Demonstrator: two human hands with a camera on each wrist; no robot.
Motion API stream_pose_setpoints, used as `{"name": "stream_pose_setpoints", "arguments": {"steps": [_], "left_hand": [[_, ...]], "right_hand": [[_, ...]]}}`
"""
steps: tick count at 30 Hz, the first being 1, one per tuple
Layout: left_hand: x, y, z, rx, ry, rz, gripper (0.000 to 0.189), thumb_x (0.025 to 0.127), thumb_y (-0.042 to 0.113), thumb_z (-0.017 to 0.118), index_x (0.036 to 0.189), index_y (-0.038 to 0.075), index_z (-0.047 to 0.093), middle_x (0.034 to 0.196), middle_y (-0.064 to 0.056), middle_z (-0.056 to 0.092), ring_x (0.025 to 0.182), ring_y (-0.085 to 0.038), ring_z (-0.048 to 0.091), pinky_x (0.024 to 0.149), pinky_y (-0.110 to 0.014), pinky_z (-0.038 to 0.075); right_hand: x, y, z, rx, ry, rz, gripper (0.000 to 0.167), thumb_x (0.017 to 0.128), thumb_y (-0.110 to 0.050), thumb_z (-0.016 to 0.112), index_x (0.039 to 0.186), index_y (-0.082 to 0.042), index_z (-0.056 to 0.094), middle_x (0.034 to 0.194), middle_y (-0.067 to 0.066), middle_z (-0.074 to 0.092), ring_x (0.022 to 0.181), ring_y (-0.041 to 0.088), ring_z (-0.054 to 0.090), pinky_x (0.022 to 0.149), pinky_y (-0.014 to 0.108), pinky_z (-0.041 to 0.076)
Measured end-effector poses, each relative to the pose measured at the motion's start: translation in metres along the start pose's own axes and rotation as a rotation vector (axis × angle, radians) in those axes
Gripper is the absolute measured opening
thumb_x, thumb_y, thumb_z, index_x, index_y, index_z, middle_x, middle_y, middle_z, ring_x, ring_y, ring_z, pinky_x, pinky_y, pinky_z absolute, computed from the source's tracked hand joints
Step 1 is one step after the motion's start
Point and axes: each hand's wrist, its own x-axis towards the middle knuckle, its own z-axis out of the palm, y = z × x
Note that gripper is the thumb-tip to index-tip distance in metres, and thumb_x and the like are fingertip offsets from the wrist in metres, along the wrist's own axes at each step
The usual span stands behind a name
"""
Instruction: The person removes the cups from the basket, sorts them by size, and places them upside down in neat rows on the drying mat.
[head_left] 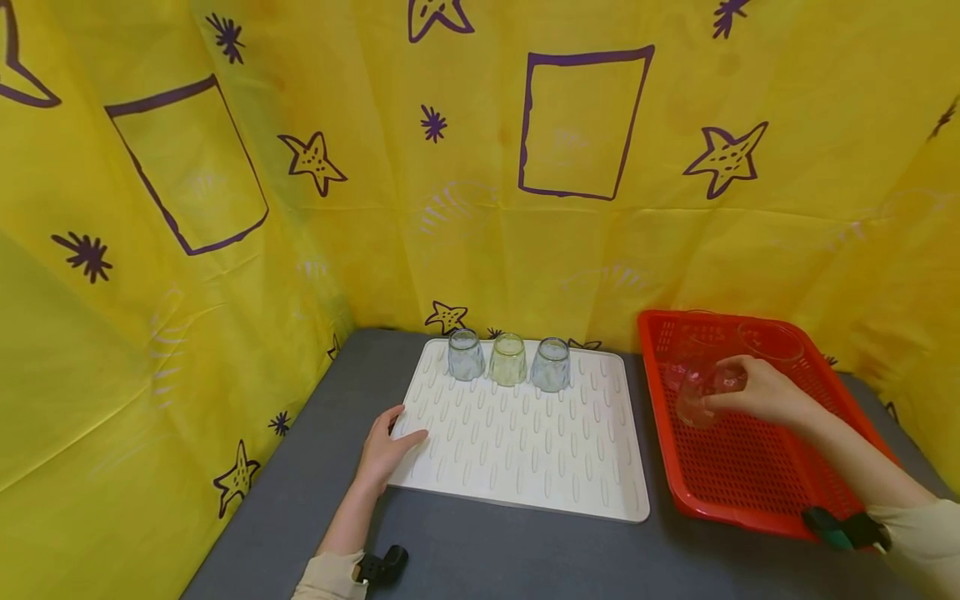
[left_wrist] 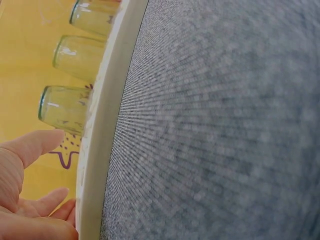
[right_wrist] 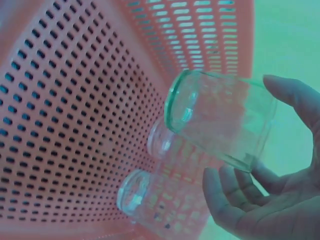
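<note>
"So, which hand has the glass (right_wrist: 220,119)?"

"The right hand (head_left: 761,390). Its thumb and fingers bend round the near end, parted by just the glass's width, with nothing else in them."

"How does it lie from the fingers?"

"On their left, within the outline of the red basket (head_left: 720,510), near its left edge. The long axis runs out from the palm, away from the fingers. Two other glasses (right_wrist: 132,195) lie beyond."

"And the white tray (head_left: 525,437)?"

"Across the basket's left edge, which I judge matters most. Three standing glasses (head_left: 508,363) line the tray's far edge."

"The left hand (head_left: 381,454)?"

"Well apart, at the tray's left edge, fingers loosely spread, holding no glass. Whether it presses the tray, I can't tell."
</note>
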Motion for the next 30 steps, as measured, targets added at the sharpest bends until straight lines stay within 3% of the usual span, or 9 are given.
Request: {"name": "stream_pose_setpoints", "arguments": {"steps": [7,15,22,30], "left_hand": [[0.001,0.000,0.000,0.005,0.004,0.000,0.073,0.083,0.020,0.077,0.144,-0.001,0.041,0.144,-0.025,0.039,0.133,-0.040,0.037,0.106,-0.053,0.032],[0.002,-0.001,0.000,0.005,0.003,0.000,0.073,0.084,0.020,0.076,0.144,0.000,0.040,0.144,-0.025,0.039,0.133,-0.040,0.036,0.106,-0.053,0.032],[0.001,-0.001,0.001,-0.005,-0.004,-0.005,0.073,0.085,0.020,0.075,0.145,0.000,0.039,0.145,-0.024,0.038,0.133,-0.040,0.036,0.106,-0.054,0.032],[0.002,0.003,0.003,-0.035,0.004,-0.023,0.074,0.086,0.022,0.074,0.146,0.000,0.037,0.145,-0.025,0.036,0.133,-0.040,0.034,0.107,-0.054,0.030]], "right_hand": [[-0.010,-0.007,0.001,0.211,0.017,0.056,0.083,0.090,-0.037,0.068,0.141,0.015,0.028,0.121,0.031,0.046,0.101,0.037,0.051,0.073,0.038,0.049],[-0.021,-0.026,0.004,0.375,0.080,0.091,0.086,0.094,-0.039,0.063,0.150,0.008,0.016,0.132,0.032,0.038,0.111,0.039,0.046,0.081,0.042,0.047],[-0.027,-0.041,0.010,0.421,0.162,0.079,0.082,0.093,-0.039,0.065,0.149,0.003,0.022,0.137,0.026,0.036,0.104,0.024,0.047,0.077,0.031,0.048],[-0.029,-0.064,0.025,0.451,0.170,0.063,0.083,0.090,-0.040,0.068,0.149,-0.001,0.025,0.137,0.025,0.036,0.112,0.034,0.042,0.083,0.042,0.045]]}}
